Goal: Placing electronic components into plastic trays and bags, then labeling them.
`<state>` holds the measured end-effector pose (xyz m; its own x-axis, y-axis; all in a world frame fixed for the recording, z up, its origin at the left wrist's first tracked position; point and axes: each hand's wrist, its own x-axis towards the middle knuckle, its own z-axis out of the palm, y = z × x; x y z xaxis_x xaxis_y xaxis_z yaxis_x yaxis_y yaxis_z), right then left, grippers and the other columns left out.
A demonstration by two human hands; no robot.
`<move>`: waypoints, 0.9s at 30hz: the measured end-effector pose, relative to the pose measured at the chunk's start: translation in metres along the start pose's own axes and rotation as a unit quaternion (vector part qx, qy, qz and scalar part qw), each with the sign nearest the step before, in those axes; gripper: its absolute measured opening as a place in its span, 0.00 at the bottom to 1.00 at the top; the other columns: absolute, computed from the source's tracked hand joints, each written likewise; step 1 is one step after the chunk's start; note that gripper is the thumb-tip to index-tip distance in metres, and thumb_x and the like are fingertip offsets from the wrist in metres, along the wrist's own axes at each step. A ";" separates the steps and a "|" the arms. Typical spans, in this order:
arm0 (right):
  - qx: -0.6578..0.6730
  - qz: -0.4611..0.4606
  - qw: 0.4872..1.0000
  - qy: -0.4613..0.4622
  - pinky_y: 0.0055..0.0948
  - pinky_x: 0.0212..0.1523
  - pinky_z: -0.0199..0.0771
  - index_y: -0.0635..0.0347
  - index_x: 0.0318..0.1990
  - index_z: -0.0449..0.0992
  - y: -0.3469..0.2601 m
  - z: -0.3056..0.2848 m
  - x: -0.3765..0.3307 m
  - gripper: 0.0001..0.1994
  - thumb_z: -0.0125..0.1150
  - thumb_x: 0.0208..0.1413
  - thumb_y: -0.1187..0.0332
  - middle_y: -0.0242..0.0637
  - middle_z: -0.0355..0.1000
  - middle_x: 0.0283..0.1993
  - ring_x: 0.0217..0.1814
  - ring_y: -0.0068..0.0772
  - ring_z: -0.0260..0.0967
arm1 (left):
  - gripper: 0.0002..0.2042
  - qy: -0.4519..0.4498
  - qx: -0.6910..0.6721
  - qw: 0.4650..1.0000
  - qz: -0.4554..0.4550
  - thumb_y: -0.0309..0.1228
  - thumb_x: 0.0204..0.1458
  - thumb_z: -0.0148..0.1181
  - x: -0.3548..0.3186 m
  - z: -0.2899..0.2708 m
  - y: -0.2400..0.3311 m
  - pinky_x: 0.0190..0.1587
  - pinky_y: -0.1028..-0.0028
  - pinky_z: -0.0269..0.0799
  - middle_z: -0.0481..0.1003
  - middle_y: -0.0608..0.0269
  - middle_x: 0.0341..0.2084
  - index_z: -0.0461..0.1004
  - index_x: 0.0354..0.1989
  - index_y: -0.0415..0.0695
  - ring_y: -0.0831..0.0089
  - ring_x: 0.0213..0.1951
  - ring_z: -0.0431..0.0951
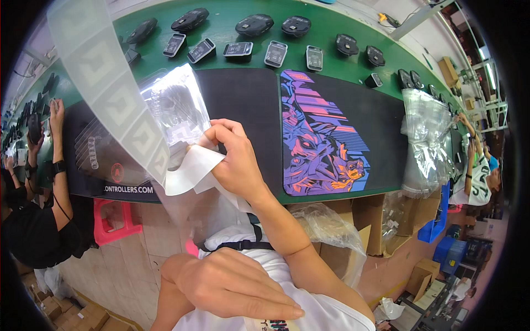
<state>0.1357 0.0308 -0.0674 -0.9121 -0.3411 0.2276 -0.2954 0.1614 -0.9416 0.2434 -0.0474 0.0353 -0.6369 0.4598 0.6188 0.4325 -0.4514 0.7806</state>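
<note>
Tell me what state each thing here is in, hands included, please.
Right hand: closed on the label strip
Label strip: curled at its lower end
Left hand: open, fingers straight
Clear bags at left: fanned out, overlapping
Clear bags at right: piled, creased
Patterned mat: flat
Black gadgets: spread apart
Cardboard box: open

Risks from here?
The long, translucent white label strip curls loosely by the shiny, clear plastic bags and might snag or drag them.

Only the right hand grips the strip; the left hand is down by the white shirt, so the strip could twist.

The crinkled, clear plastic bag bundle at the table's front edge might slide off.
</note>
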 end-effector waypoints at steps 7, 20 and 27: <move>0.002 -0.013 1.000 0.015 0.38 0.50 0.69 0.60 0.33 0.78 0.004 0.003 -0.001 0.12 0.73 0.49 0.62 0.36 0.76 0.32 0.59 0.45 0.66 | 0.13 -0.005 -0.035 0.999 0.039 0.23 0.52 0.61 0.003 0.003 -0.012 0.28 0.76 0.74 0.81 0.55 0.32 0.80 0.45 0.32 0.68 0.28 0.81; -0.002 -0.031 0.999 0.029 0.40 0.50 0.68 0.59 0.33 0.78 0.008 0.009 -0.002 0.12 0.73 0.48 0.62 0.35 0.76 0.35 0.55 0.45 0.66 | 0.13 -0.042 -0.027 0.997 -0.065 0.20 0.55 0.56 -0.001 -0.003 -0.026 0.32 0.69 0.77 0.82 0.53 0.35 0.80 0.48 0.36 0.64 0.31 0.83; 0.057 -0.029 0.996 0.065 0.39 0.53 0.67 0.58 0.30 0.77 0.010 0.011 -0.002 0.10 0.73 0.48 0.65 0.33 0.77 0.31 0.46 0.40 0.68 | 0.17 -0.048 0.066 0.922 -0.378 0.26 0.57 0.57 -0.003 0.049 -0.093 0.32 0.62 0.78 0.81 0.49 0.28 0.71 0.55 0.40 0.54 0.29 0.83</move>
<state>0.1378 0.0225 -0.0805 -0.9254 -0.2235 0.3061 -0.3216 0.0357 -0.9462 0.2359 0.0306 -0.0349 -0.7315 0.6734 -0.1064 -0.0346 0.1192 0.9923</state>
